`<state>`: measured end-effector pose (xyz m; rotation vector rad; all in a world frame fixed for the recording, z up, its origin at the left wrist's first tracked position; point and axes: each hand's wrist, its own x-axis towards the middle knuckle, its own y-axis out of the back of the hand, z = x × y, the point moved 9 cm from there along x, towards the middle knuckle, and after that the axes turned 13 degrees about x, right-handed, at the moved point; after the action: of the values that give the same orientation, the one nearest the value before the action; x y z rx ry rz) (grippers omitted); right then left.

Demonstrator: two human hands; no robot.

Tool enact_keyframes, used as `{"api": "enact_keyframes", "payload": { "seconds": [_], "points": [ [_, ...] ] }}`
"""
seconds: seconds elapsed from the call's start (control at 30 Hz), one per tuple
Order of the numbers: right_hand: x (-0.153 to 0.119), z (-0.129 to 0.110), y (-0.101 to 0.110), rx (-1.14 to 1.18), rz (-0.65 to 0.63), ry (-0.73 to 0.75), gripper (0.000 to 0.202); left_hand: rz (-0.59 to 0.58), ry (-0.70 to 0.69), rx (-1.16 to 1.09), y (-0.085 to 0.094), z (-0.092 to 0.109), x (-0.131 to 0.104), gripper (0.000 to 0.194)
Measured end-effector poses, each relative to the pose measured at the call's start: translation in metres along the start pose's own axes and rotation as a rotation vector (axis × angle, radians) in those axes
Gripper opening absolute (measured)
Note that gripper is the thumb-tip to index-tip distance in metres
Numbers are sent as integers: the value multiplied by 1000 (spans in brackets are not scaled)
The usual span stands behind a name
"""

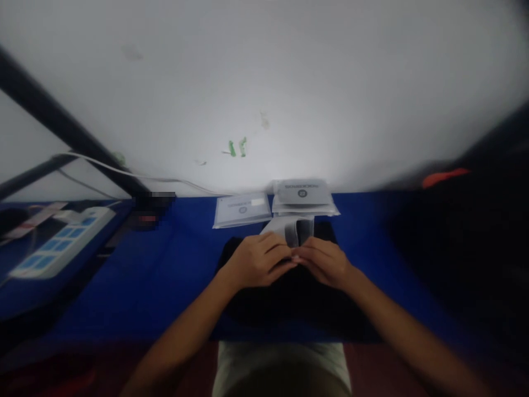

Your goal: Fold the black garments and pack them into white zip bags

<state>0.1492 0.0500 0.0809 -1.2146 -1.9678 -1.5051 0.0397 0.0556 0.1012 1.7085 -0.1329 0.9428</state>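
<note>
My left hand [261, 260] and my right hand [326, 261] meet at the middle, fingers closed in pinches with the fingertips touching. Between and just beyond them stands a clear plastic bag [281, 226] with a dark strip, its lower edge held in both hands. Under my hands lies a black cloth-like item [285, 309] on the blue table [165, 275]. Behind the bag is a stack of packaged flat items [303, 193] with a printed logo, and left of it another flat printed package [243, 210].
A white power strip [61, 242] with blue sockets is at the left. A white cable [165, 179] runs along the wall [289, 82]. Dark frame bars [61, 118] cross the left side. An orange item [445, 177] lies at the right among dark things.
</note>
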Motion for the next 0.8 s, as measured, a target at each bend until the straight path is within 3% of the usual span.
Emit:
{"api": "enact_keyframes", "payload": {
  "seconds": [0.07,0.17,0.4,0.5,0.6,0.7,0.8],
  "points": [
    [2,1,1,-3,-21,-16,23,-13,-29,59,-1,1,0,5],
    [4,-5,0,-93,-66,43,29,16,-36,98,-1,0,0,11],
    [6,-5,3,-310,-102,122,29,244,-14,94,14,2,-6,12],
    [3,19,6,-350,-139,7,21,317,-7,105,21,3,-9,13],
    [-7,59,10,-432,-232,-218,20,369,-15,120,26,8,-12,14],
    [-22,97,16,-531,-321,-439,22,352,-57,122,24,15,-12,13],
    [-29,114,22,-568,-342,-546,21,311,-108,108,18,24,-10,14]
  ]
}}
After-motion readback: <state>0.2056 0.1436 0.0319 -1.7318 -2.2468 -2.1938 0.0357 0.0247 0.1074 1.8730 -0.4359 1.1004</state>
